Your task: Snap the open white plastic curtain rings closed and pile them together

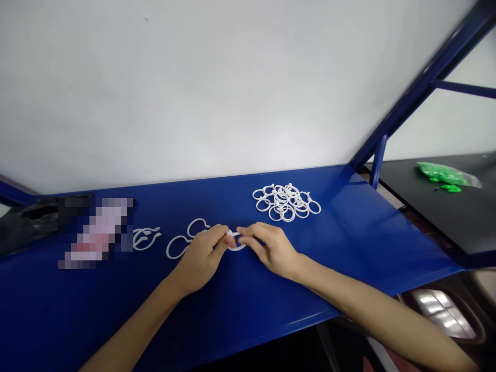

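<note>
Between my fingertips is a white plastic ring point(237, 248), held just above the blue table. My left hand point(201, 258) pinches its left side, and my right hand point(273, 248) grips the right side with thumb and fingers. Part of the ring is hidden behind the fingers. Left of my left hand lie open white rings point(176, 248) with gaps in them, partly covered by that hand. Farther left is a small cluster of open white rings point(145, 238). Beyond my right hand sits a pile of closed white rings point(287, 201), each with a small knob.
The blue table point(349, 227) meets a pale wall behind. A black plastic bag point(27, 222) and a blurred-out flat item point(96, 232) are at the left. On a black table point(434, 206) at right rests a bag of green pieces point(445, 174). A blue frame post point(418, 88) rises at right.
</note>
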Tool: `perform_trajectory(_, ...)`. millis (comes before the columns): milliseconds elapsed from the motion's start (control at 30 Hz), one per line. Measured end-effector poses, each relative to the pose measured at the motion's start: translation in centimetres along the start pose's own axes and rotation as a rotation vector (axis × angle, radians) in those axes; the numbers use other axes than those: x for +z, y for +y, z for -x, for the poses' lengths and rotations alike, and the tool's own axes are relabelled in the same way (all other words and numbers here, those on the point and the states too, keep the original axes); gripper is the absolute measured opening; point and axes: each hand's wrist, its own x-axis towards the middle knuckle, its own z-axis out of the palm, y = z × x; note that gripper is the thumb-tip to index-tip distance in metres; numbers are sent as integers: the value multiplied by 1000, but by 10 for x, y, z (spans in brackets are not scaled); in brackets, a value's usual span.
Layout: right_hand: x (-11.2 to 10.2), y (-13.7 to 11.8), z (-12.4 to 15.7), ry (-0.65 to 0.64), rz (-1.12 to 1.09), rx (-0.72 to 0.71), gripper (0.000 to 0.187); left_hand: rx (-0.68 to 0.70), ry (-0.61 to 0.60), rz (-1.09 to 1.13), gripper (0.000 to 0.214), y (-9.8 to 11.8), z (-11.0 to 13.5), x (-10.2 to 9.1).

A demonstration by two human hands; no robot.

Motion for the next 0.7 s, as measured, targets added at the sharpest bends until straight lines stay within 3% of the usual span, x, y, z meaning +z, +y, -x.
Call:
perform_trajectory(167, -4, 2, 2, -49, 90, -121, 18, 46, -2, 7, 41, -1, 2, 3)
perform_trajectory(433, -14, 9, -11, -46, 208, 23, 22, 56, 47, -218, 38, -6, -6, -6)
perform_trajectory(567, -47, 34, -20, 93, 446, 169, 21, -17, 143, -519, 36, -32, -9, -22)
perform_trajectory(700, -90, 69, -20, 253, 652, 397, 15, -84, 73, -695, 40, -59, -8, -36)
